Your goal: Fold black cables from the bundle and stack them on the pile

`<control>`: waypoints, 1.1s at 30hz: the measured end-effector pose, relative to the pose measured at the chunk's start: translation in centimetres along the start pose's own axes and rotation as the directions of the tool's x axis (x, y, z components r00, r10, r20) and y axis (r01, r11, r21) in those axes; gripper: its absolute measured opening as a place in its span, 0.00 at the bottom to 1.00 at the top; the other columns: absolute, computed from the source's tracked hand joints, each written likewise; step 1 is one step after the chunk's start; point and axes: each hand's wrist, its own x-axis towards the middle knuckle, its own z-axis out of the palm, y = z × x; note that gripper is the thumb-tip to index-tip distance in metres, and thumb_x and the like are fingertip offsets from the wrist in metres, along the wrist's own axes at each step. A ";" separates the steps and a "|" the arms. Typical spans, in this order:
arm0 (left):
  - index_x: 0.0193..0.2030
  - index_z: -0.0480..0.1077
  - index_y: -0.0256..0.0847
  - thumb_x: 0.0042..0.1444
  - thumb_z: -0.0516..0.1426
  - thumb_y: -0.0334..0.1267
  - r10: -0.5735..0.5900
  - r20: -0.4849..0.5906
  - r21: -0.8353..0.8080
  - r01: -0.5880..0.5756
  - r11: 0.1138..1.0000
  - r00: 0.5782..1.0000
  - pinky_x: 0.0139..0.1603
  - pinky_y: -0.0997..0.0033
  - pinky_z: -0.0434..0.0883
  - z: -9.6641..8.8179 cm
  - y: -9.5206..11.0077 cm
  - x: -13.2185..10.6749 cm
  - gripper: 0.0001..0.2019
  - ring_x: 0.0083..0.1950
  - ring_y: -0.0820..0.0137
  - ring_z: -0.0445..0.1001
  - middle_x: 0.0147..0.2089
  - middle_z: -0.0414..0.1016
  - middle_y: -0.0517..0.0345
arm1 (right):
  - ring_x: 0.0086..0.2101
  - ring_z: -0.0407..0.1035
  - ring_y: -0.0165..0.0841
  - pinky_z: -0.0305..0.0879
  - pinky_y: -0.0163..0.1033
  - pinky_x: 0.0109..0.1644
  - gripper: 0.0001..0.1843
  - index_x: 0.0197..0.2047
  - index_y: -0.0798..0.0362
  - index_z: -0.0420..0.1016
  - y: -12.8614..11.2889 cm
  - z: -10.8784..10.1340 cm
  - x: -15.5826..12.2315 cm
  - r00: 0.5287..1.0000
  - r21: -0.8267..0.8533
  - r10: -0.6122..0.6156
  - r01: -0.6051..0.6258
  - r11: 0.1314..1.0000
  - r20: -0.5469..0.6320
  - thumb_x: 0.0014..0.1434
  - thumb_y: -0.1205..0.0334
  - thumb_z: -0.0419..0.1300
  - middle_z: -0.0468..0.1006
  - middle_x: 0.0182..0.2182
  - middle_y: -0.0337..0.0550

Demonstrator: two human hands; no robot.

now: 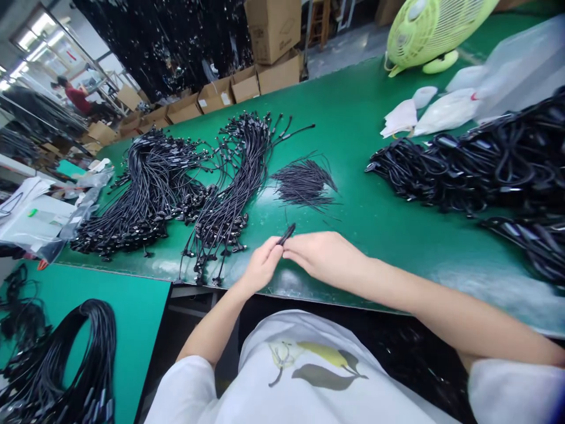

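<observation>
Close to the table's near edge, my left hand (263, 262) and my right hand (318, 249) meet with fingertips pinched together. A short, dark folded piece of black cable (288, 232) sticks up between them, and both hands close on it. Its lower part is hidden by the fingers. Just beyond my hands lies a heap of thin black ties (304, 181). To the left of it is a bunch of black cables with connectors (247, 159), and past that a larger cable pile (148, 171).
Coiled, bundled black cables (485, 159) cover the right side of the green table (366, 235). Behind them are plastic bags (450, 112) and a yellow-green fan (435, 35). Cardboard boxes (216, 94) line the far edge. A cable coil (95, 347) rests on the lower-left table.
</observation>
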 end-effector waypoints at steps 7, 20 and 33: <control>0.38 0.70 0.38 0.57 0.60 0.48 -0.082 -0.043 -0.563 0.044 0.825 0.996 0.27 0.75 0.57 -0.5 0.1 0.4 0.14 0.23 0.78 0.56 0.22 0.57 0.67 | 0.34 0.69 0.30 0.65 0.36 0.39 0.18 0.44 0.52 0.70 4.1 2.9 2.5 0.899 0.793 0.284 0.104 0.601 -0.334 0.54 0.49 0.62 0.75 0.35 0.40; 0.32 0.66 0.38 0.63 0.53 0.51 -0.327 -0.170 -0.752 0.092 0.652 0.930 0.30 0.75 0.63 -0.1 -0.1 -0.3 0.17 0.23 0.78 0.56 0.24 0.54 0.66 | 0.27 0.60 0.25 0.61 0.32 0.31 0.23 0.29 0.53 0.65 1.4 6.6 2.0 0.937 0.999 0.347 0.048 -0.026 -0.036 0.54 0.41 0.63 0.65 0.25 0.36; 0.32 0.63 0.40 0.57 0.57 0.56 -0.184 -0.011 -0.497 0.155 0.854 0.983 0.36 0.70 0.62 1.9 -1.8 -2.1 0.20 0.25 0.75 0.60 0.22 0.55 0.67 | 0.17 0.41 0.21 0.43 0.30 0.18 0.30 0.23 0.52 0.55 0.7 6.0 2.3 0.911 0.973 0.411 0.067 -0.222 0.031 0.52 0.35 0.61 0.46 0.17 0.27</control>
